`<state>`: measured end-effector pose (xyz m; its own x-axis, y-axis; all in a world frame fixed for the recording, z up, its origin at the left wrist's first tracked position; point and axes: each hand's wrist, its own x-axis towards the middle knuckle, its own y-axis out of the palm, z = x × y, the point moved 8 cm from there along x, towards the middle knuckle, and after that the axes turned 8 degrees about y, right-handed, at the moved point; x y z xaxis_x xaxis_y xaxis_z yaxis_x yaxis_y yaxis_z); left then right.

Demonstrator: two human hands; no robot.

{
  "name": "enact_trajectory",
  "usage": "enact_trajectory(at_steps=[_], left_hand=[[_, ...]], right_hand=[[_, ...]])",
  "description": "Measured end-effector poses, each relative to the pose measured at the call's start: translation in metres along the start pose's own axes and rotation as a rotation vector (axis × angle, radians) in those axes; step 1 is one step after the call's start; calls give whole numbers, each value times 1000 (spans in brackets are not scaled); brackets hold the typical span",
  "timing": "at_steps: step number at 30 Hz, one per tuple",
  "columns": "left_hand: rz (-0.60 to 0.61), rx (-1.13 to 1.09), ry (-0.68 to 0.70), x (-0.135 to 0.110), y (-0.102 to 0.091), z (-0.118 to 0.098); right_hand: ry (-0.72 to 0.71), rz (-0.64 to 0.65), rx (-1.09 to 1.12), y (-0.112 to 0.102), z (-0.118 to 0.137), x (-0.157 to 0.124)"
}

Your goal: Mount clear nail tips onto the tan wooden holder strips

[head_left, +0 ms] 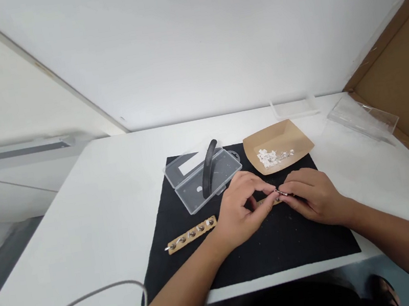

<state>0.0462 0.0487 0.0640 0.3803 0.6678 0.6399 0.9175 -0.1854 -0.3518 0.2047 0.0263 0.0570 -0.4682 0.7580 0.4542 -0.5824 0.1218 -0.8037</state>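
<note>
My left hand [246,206] is closed in a pinch, its thumb and forefinger meeting at the end of a small, thin metallic piece [281,192]. My right hand [314,195] grips the other end of that piece between thumb and fingers. Just below the fingertips, partly hidden, a light brown strip [277,201] lies on the black mat [261,263]. To the left, a second light brown strip [192,235] carries several round metal holders with small white pieces on them.
A cardboard tray [299,142] holds small white pieces. An open clear plastic case [193,206] has a curved black nail file [209,168] lying across it. Clear plastic covers [364,120] lie at the right, by a cardboard panel [405,74]. A cable [90,293] crosses the left front.
</note>
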Motion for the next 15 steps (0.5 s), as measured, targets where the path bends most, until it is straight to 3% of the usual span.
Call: enact_trajectory(at_steps=[8,15], left_hand=[[-13,-120,-78,-2,0,4],[111,-219,-291,-7,8,17]], right_hand=[[-44,-39,-99,-4,4,0],[-140,-125,-93,-8,16,1]])
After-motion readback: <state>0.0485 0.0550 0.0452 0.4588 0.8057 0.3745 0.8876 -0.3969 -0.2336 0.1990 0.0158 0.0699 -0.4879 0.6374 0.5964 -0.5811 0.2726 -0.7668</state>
